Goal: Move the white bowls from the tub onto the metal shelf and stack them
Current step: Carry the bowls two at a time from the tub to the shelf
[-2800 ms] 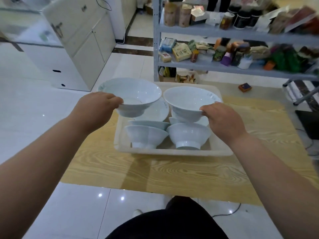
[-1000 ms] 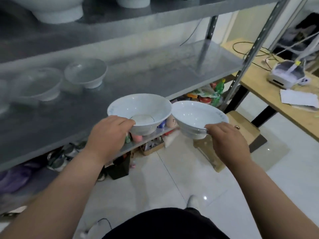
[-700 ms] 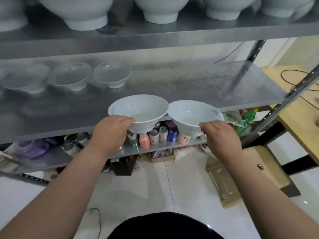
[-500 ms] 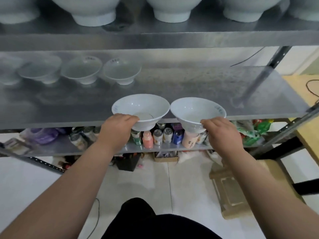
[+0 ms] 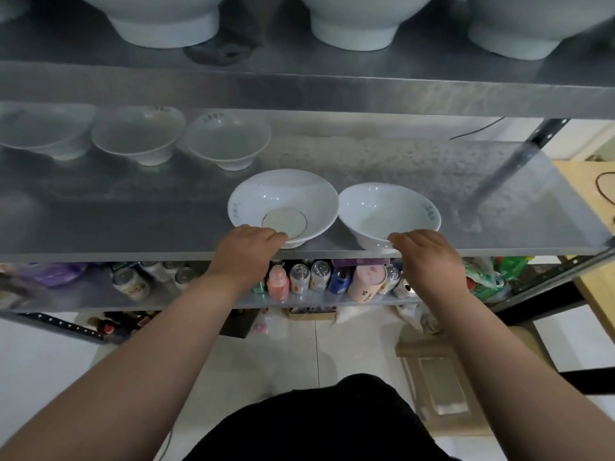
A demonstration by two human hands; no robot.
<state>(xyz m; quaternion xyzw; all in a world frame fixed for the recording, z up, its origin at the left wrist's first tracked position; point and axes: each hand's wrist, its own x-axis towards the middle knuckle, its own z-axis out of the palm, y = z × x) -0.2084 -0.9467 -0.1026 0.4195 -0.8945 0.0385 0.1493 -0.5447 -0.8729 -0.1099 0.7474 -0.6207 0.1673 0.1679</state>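
Note:
Two white bowls sit side by side near the front edge of the metal shelf (image 5: pixel 416 168). My left hand (image 5: pixel 244 247) grips the near rim of the left bowl (image 5: pixel 286 201), which has a round disc in its bottom. The near rim of the right bowl (image 5: pixel 389 211) is gripped by my right hand (image 5: pixel 429 252). Both bowls appear to rest on the shelf surface, rims nearly touching. The tub is out of view.
Three more white bowls (image 5: pixel 226 141) line the back left of the same shelf. Large white bowls (image 5: pixel 356 18) stand on the shelf above. Cans and bottles (image 5: pixel 309 277) crowd the lower shelf. A wooden table (image 5: pixel 592 181) is at right, a stool (image 5: pixel 439 384) below.
I carried both bowls from the tub on the table over to the shelf. In the last half second they moved forward and down onto the middle shelf.

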